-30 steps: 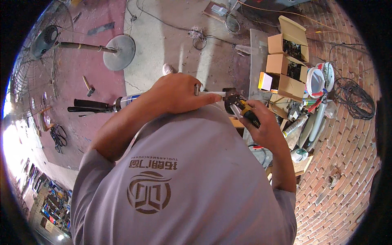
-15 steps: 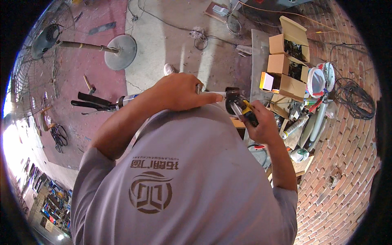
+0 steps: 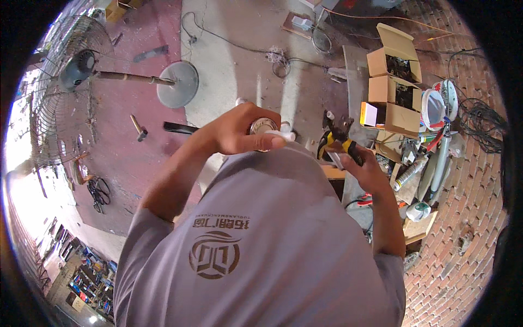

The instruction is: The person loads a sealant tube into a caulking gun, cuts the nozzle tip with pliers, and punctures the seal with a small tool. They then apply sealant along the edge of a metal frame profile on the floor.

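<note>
My left hand (image 3: 239, 131) is wrapped round the front end of a caulking gun (image 3: 178, 128), whose black rear part sticks out past my forearm. The round cartridge front (image 3: 264, 127) and a short white nozzle (image 3: 284, 134) point right, near my thumb. My right hand (image 3: 364, 166) grips black-and-yellow pliers (image 3: 339, 140), held apart from the nozzle to its right. A small white piece (image 3: 330, 115) shows at the pliers' head; whether the jaws hold it I cannot tell. Most of the cartridge is hidden behind my left hand and arm.
Ahead on the right stand open cardboard boxes (image 3: 395, 103), white buckets (image 3: 434, 109) and a crowded bench of tubes and tools beside a brick wall (image 3: 425, 272). At left are a large floor fan with a round base (image 3: 178, 84) and a hammer (image 3: 139, 129). Cables cross the floor.
The pliers have come away from the nozzle, moving right. My left hand has turned the caulking gun, so the cartridge's round front now shows. The whole view has shifted slightly.
</note>
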### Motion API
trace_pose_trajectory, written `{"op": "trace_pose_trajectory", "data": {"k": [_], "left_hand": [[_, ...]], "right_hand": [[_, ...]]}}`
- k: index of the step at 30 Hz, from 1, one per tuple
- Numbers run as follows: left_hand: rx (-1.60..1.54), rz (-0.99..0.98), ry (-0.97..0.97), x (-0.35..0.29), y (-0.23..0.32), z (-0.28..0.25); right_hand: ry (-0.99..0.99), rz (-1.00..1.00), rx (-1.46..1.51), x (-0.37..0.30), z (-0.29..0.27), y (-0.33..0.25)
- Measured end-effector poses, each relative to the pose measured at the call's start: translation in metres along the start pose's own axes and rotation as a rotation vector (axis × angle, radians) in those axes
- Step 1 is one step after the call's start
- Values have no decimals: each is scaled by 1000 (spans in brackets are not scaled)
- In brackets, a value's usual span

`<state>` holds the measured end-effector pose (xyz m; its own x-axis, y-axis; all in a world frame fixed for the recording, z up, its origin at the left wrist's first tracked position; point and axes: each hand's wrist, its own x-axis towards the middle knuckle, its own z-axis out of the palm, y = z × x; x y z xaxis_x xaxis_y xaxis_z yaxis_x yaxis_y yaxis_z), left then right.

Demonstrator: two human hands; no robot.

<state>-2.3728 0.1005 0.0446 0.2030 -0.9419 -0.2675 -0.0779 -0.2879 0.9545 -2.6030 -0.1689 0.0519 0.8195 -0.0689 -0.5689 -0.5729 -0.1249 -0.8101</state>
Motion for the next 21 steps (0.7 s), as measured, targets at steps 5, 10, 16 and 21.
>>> {"op": "trace_pose_trajectory", "data": {"k": [5,10,16,21], "left_hand": [[-139,271,-22,9,-5,3],[-104,402,-41,16,0,6],[-134,499,-61,22,5,7],[-172,568,-31,29,7,16]], "right_hand": [[-315,-182,148,7,-2,2],[-349,-351,334,6,4,-4],[-169,-384,333,-6,23,-26],[31,-483,333,-10,50,-52]]}}
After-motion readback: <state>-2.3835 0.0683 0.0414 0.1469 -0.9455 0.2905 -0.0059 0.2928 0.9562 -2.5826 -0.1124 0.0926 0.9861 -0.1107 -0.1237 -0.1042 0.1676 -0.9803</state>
